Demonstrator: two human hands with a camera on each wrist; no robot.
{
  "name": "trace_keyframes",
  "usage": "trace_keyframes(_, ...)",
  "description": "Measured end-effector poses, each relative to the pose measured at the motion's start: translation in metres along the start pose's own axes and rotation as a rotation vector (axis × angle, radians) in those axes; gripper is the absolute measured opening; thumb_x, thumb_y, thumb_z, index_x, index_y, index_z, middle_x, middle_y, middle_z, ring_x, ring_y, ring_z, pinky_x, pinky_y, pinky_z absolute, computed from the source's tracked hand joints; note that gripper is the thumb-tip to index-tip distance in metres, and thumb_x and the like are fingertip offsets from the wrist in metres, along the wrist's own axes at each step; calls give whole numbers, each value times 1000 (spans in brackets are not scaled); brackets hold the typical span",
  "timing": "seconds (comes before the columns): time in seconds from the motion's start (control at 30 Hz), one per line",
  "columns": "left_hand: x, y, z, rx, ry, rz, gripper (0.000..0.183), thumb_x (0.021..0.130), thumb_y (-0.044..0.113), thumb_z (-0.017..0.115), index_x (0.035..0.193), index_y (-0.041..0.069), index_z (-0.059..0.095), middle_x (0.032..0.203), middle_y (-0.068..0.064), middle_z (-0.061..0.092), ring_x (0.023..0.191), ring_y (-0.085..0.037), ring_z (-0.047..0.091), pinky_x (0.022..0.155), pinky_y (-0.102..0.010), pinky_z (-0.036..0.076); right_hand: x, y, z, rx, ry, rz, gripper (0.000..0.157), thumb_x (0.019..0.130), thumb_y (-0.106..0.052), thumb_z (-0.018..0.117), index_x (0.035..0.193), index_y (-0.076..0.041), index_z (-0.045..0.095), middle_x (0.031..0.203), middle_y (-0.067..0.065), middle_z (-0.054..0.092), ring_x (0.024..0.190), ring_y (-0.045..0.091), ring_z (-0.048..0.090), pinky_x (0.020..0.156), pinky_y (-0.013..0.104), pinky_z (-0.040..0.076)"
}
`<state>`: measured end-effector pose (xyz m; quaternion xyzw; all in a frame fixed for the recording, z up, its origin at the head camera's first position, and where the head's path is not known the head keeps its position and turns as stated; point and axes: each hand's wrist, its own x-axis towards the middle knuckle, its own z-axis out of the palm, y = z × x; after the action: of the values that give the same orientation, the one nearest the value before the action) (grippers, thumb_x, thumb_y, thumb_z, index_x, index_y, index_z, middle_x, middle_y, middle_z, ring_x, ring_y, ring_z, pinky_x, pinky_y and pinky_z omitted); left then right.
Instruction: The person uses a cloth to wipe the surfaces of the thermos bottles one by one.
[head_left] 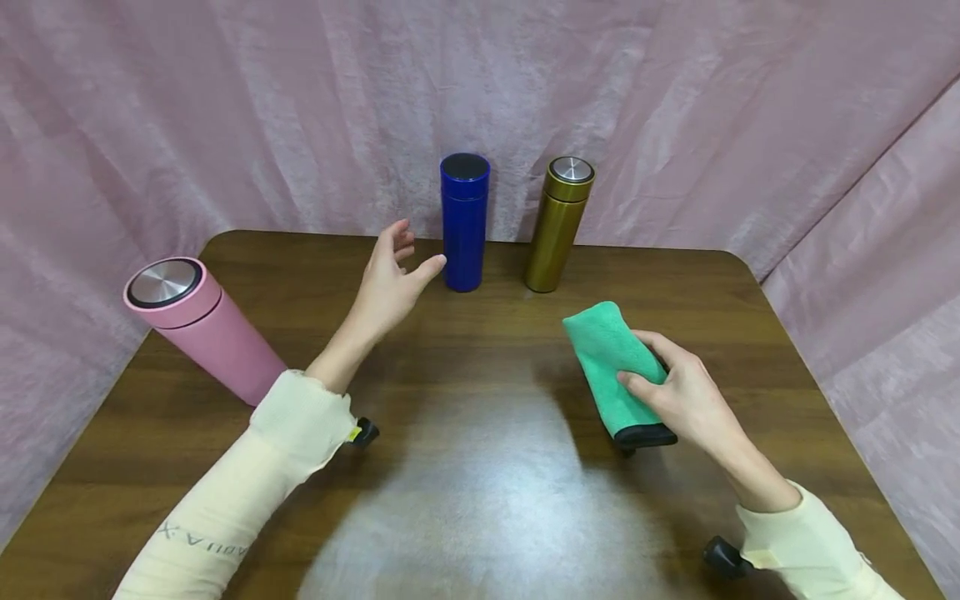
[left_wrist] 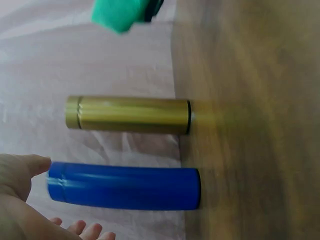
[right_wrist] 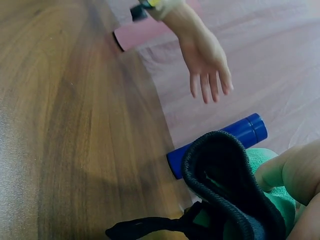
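Observation:
My left hand (head_left: 392,283) reaches beside a blue bottle (head_left: 465,225) with its thumb and fingers spread, the thumb tip close to the bottle's left side. In the right wrist view that left hand (right_wrist: 204,57) hangs above the table, apart from the blue bottle (right_wrist: 245,131). Folded green cloth (head_left: 611,362) with a black edge is pinched between the thumb and fingers of my right hand (head_left: 686,392), held over the table. A gold bottle (head_left: 557,229) with a silver lid top stands upright right of the blue one; the left wrist view shows both bottles side by side.
At the left of the wooden table (head_left: 480,500) stands a wider pink bottle (head_left: 217,333), close to my left forearm. A pink curtain (head_left: 337,108) hangs behind the table's back edge. Small black wrist cameras sit under both sleeves.

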<state>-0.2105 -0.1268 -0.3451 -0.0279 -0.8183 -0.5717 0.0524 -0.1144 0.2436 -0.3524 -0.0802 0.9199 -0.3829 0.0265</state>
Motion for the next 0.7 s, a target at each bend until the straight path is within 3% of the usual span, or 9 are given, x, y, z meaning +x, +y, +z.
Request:
trace_keyframes(0.3, -60, 3, -29, 128, -82, 114, 62, 99, 21, 73, 151, 3, 45, 153, -13, 48, 141, -28, 44, 115, -50, 37, 4, 0, -1, -1, -13, -6, 53, 96, -15, 73, 145, -7, 55, 114, 18, 68, 87, 26, 65, 72, 34, 54)
trace_keyframes(0.53, -102, 9, -60, 202, -59, 156, 51, 98, 18, 74, 144, 8, 55, 143, -11, 59, 133, -28, 54, 108, -51, 43, 8, -1, 3, 4, -14, -23, 53, 96, -12, 74, 145, -5, 55, 115, 19, 68, 88, 27, 64, 72, 32, 53)
trace_keyframes(0.6, -111, 8, -70, 225, -70, 144, 47, 99, 19, 73, 142, 8, 57, 139, -11, 62, 129, -29, 58, 105, -44, 46, 9, -2, 4, 11, -18, -26, 53, 96, -12, 74, 145, -5, 55, 117, 19, 67, 89, 27, 64, 72, 33, 53)
trace_keyframes(0.7, -122, 3, -90, 262, -145, 115, 41, 101, 20, 71, 139, 10, 61, 135, -9, 65, 121, -29, 63, 97, -27, 49, 11, -4, 7, 24, -33, -28, 53, 96, -12, 74, 145, -5, 54, 117, 20, 67, 90, 27, 65, 72, 34, 54)
